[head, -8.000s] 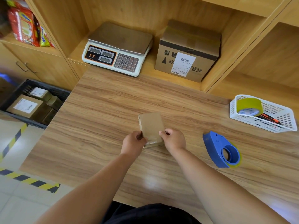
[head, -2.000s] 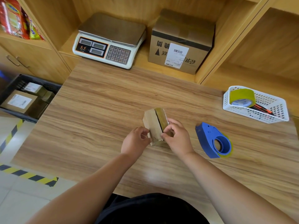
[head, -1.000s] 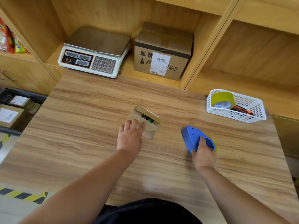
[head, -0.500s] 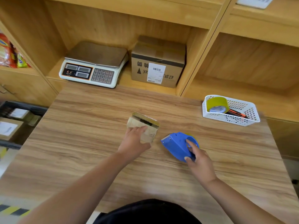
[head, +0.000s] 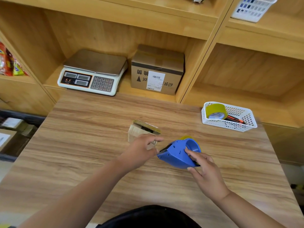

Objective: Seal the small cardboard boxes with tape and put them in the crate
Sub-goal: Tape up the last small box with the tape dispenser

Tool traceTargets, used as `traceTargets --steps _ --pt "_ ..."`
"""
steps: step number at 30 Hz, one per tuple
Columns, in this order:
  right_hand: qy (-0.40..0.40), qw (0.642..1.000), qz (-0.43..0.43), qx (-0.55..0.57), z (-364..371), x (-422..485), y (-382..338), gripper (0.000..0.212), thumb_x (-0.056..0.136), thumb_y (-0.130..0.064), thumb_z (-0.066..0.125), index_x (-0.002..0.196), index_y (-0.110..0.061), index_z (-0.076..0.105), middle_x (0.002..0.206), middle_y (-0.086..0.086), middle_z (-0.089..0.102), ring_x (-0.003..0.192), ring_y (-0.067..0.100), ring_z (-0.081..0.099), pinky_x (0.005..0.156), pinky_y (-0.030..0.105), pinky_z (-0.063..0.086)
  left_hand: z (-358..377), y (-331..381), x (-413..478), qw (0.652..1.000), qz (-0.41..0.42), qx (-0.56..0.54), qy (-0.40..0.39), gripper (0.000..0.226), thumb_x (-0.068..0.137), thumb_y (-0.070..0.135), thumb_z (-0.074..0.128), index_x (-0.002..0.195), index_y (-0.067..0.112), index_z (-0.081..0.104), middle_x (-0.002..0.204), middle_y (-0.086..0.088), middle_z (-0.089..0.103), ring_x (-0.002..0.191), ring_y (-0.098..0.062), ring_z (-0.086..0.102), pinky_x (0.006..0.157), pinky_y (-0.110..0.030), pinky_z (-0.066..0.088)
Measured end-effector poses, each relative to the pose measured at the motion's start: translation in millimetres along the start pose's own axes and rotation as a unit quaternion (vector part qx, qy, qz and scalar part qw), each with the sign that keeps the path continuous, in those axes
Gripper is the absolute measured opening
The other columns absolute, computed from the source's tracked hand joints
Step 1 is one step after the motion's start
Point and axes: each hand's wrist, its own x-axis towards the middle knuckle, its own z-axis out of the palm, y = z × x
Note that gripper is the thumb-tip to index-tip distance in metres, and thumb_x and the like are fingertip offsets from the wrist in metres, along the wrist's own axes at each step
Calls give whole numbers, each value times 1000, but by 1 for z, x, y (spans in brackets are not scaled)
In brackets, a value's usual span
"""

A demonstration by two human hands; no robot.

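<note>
A small cardboard box (head: 139, 131) stands on the wooden table (head: 82, 145) with its top flap partly raised. My left hand (head: 140, 153) is just in front of it, finger and thumb holding its near right corner. My right hand (head: 205, 174) grips a blue tape dispenser (head: 177, 154) holding a yellowish roll. The dispenser's toothed front end points left and nearly meets my left thumb. A dark crate (head: 23, 116) sits low at the far left beyond the table edge, with labelled boxes (head: 8, 140) inside.
A white scale (head: 93, 74) and a large labelled carton (head: 157, 69) sit in the shelf behind the table. A white basket (head: 230, 126) at the back right holds a tape roll (head: 215, 111) and an orange cutter (head: 235, 119). Snack packets (head: 8, 63) fill the left shelf.
My right hand has brought the tape dispenser left, up to the box and my left hand. My left hand stays on the box. The view has tilted upward.
</note>
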Motion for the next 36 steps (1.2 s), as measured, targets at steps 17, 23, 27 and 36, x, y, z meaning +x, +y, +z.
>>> traceTargets --steps 17,23,27,36 --pt "-5 1000 4 4 3 2 -17 55 82 -28 54 129 -54 42 122 -46 43 116 4 33 98 20 26 -3 3 -5 990 -48 -127 42 21 85 8 62 91 28 66 99 13 62 108 1 49 84 -12 35" --pt "-41 998 27 30 -2 7 -37 54 81 -23 45 124 -52 33 118 -35 39 116 1 30 98 10 22 -5 3 0 983 -48 -143 109 19 87 7 64 71 18 66 73 12 64 59 10 53 62 -8 38" --pt "1 1000 -11 -28 -6 14 -50 48 81 -22 42 128 -32 46 108 -34 42 104 -17 30 88 22 30 -5 4 1 979 -78 -151 110 21 88 6 61 70 16 67 66 10 67 62 5 60 60 -7 42" --pt "-37 982 -34 -179 -6 28 -53 72 63 -59 59 128 -34 43 96 -14 61 79 2 40 88 26 26 -10 5 8 976 -121 -133 126 22 91 11 57 71 19 61 66 10 62 47 9 49 47 -10 33"
